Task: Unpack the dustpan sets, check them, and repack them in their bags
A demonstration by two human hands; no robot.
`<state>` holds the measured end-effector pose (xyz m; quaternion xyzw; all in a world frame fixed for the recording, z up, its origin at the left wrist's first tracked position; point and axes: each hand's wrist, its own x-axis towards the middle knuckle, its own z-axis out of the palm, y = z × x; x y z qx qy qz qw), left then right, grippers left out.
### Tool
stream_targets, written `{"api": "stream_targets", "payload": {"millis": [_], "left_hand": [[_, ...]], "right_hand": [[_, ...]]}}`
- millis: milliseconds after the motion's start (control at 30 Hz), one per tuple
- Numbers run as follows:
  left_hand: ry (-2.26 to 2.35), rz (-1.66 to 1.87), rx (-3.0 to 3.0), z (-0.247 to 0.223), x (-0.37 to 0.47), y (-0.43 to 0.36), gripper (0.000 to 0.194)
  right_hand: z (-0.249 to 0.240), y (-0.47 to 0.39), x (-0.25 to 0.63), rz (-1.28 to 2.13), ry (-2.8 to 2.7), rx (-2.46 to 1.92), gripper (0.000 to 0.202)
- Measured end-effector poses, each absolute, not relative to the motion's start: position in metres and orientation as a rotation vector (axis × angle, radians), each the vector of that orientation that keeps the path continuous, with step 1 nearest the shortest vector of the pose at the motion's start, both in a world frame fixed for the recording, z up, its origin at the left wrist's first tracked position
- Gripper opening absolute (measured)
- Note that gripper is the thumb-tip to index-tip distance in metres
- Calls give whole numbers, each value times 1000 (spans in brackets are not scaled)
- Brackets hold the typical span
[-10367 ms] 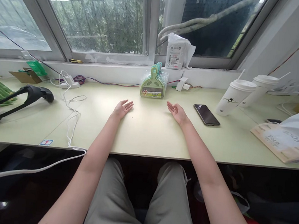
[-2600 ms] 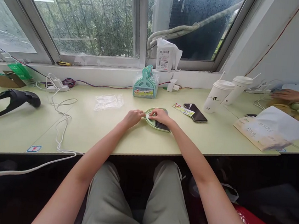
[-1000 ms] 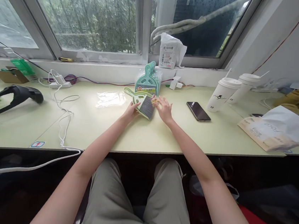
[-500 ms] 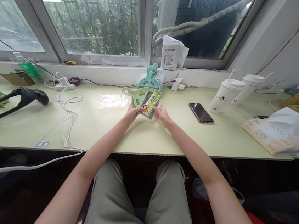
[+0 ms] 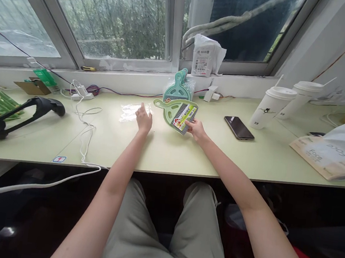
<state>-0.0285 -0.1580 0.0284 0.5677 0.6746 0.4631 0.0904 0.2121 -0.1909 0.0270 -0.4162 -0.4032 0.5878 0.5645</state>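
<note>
My right hand [image 5: 196,130] grips the right edge of a green dustpan [image 5: 168,111], which has a grey-bristled brush and a colourful label [image 5: 185,116] on it. Its handle points left. My left hand [image 5: 144,118] is off the dustpan, fingers apart and holding nothing, beside the right part of some clear plastic bags [image 5: 127,112] lying on the table. Behind the green dustpan, several teal dustpans [image 5: 178,89] stand in clear wrapping against the wall.
On the table [image 5: 169,157] are a phone [image 5: 239,128], two white cups [image 5: 272,108], a paper bag [image 5: 326,155], a black headset frame [image 5: 22,115] and white cables [image 5: 88,136]. A white package [image 5: 203,58] stands on the windowsill.
My left hand has let go of the green dustpan and moved left to the clear bags. The dustpan stays in my right hand. The whole view has shifted slightly.
</note>
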Motion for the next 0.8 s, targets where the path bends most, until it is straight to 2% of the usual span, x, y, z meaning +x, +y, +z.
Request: {"api": "stream_targets", "payload": {"millis": [100, 167, 233, 367, 633, 800], "left_hand": [[2258, 1013, 1788, 24, -47, -153, 58], [2178, 783, 1820, 24, -51, -152, 43], [2072, 698, 1848, 26, -48, -154, 38], [2081, 755, 1991, 26, -39, -161, 31], [2280, 534, 2181, 25, -36, -164, 48], [2190, 782, 2261, 31, -28, -168, 52]], "right_hand": [[27, -191, 212, 1398, -955, -974, 12], [27, -192, 211, 1407, -957, -979, 11], [27, -192, 211, 1420, -952, -999, 11], [25, -191, 213, 1462, -918, -1089, 10], [20, -187, 216, 1439, -855, -1135, 12], [22, -190, 212, 1471, -935, -1106, 13]]}}
